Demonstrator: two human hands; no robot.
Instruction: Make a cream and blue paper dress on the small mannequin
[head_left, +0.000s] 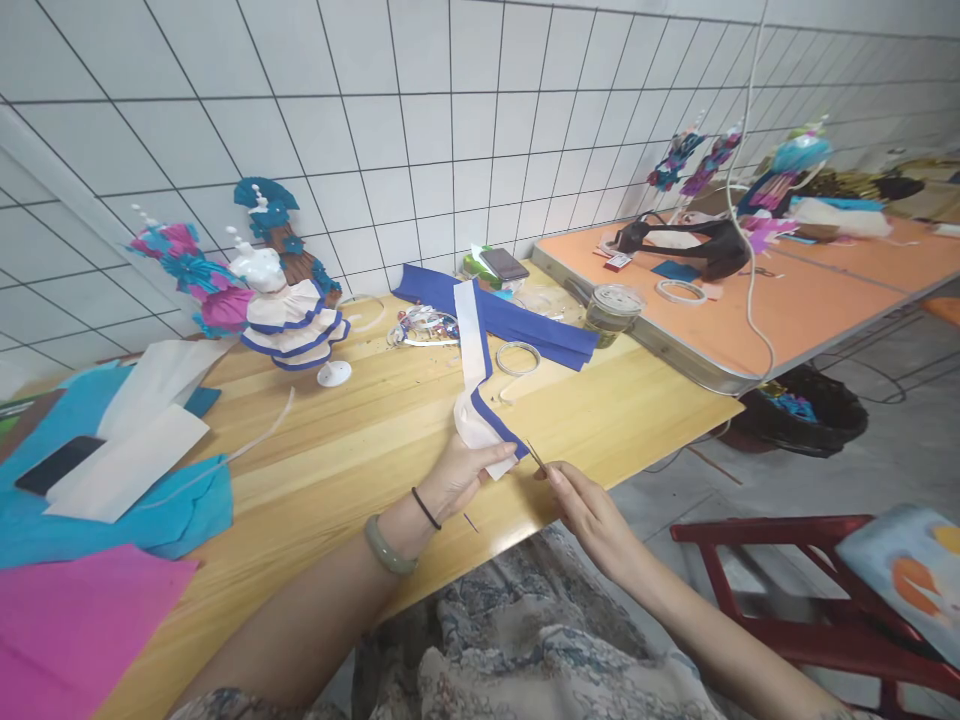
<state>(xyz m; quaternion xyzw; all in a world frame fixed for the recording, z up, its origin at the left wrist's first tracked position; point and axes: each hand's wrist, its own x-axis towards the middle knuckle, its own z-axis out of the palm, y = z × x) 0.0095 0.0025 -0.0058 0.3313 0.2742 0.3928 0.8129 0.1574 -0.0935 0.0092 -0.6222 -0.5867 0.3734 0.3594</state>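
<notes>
One strip (470, 335) (blue-edged) is pinched by left fingers (491, 457) — one slim tool (537, 458) by right fingers (561, 480).

Your white strip (469, 325) looks like matt, soft paper, as does the blue length (529, 322); your slim tool (535, 456) looks metallic. Your table (337, 430) is smooth wood with a light sheen, your bangle (388, 547) polished and stone-like, the jar (613, 310) clear and glossy.

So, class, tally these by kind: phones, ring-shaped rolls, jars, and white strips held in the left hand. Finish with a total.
Phones: 2
Ring-shaped rolls: 2
Jar: 1
Blue-edged white strip in the left hand: 1
Total: 6
</notes>
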